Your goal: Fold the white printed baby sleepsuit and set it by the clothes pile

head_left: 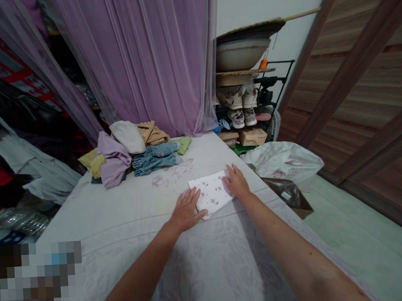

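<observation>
A small folded white cloth with pink print lies flat on the pale bed sheet. My left hand rests on the cloth's near left corner, fingers stretched out flat. My right hand presses on its right edge, fingers also spread and flat. Neither hand grips anything.
A pile of clothes lies at the bed's far left: a lilac garment, a white knit, a tan piece, small jeans. A purple net curtain hangs behind. A shoe rack, boxes and a white plastic bag stand on the right.
</observation>
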Available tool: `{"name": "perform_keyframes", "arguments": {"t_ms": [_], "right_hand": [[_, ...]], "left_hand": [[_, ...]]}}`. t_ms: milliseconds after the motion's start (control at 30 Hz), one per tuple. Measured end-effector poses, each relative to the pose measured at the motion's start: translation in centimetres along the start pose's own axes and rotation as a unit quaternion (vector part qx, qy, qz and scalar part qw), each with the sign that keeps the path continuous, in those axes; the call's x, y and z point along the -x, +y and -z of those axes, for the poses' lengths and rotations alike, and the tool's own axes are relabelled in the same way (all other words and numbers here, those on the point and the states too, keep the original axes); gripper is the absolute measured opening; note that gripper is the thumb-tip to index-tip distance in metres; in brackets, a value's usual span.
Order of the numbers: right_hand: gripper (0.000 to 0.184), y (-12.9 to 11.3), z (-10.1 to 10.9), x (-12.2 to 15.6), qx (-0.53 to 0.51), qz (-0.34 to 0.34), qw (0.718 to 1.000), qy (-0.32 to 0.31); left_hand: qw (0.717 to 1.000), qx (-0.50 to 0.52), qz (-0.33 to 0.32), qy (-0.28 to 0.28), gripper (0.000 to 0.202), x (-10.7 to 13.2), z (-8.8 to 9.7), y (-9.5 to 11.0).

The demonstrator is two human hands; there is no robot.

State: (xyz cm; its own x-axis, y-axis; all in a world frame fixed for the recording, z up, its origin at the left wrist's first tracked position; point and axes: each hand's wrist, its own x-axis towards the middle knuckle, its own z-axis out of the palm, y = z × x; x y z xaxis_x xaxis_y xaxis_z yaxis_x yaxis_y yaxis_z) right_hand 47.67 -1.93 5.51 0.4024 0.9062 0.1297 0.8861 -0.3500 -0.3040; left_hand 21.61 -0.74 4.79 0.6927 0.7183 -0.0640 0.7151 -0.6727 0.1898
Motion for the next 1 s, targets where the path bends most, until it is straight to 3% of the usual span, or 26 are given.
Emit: {"name": "perform_keyframes", "arguments": {"t_ms": [100, 200, 267, 367, 633, 1000], "right_hand": [[0.059, 1.3, 0.9, -1.1, -0.077, -0.115, 0.990, -0.034], [0.046, 2.2, 1.7, -2.2, -0.111, -0.146, 0.978, -0.103], [0.036, 2.5, 2.1, -2.8, -0.122, -0.153, 0.971, -0.137], [0.027, 2.5, 2.3, -3.4, -0.137, -0.163, 0.960, -0.179], [0.030, 1.5, 3.4, -4.1, -0.188, -0.202, 0.935, -0.221], [0.013, 0.8, 4.8, -1.9, -0.372, -0.232, 0.856, -0.275]], "left_hand": [[0.995, -0.035, 0.090, 0.007, 0.071, 0.8, 1.1, -4.6], [0.985, -0.082, 0.149, 0.040, 0.064, 1.3, 1.6, -8.1], [0.981, -0.097, 0.157, 0.060, 0.061, 1.5, 1.4, -9.2], [0.979, -0.103, 0.153, 0.084, 0.057, 1.6, 1.0, -9.4], [0.979, -0.099, 0.153, 0.096, 0.055, 1.6, 0.8, -9.3], [0.982, -0.072, 0.153, 0.084, 0.056, 1.8, 1.1, -9.2]]}}
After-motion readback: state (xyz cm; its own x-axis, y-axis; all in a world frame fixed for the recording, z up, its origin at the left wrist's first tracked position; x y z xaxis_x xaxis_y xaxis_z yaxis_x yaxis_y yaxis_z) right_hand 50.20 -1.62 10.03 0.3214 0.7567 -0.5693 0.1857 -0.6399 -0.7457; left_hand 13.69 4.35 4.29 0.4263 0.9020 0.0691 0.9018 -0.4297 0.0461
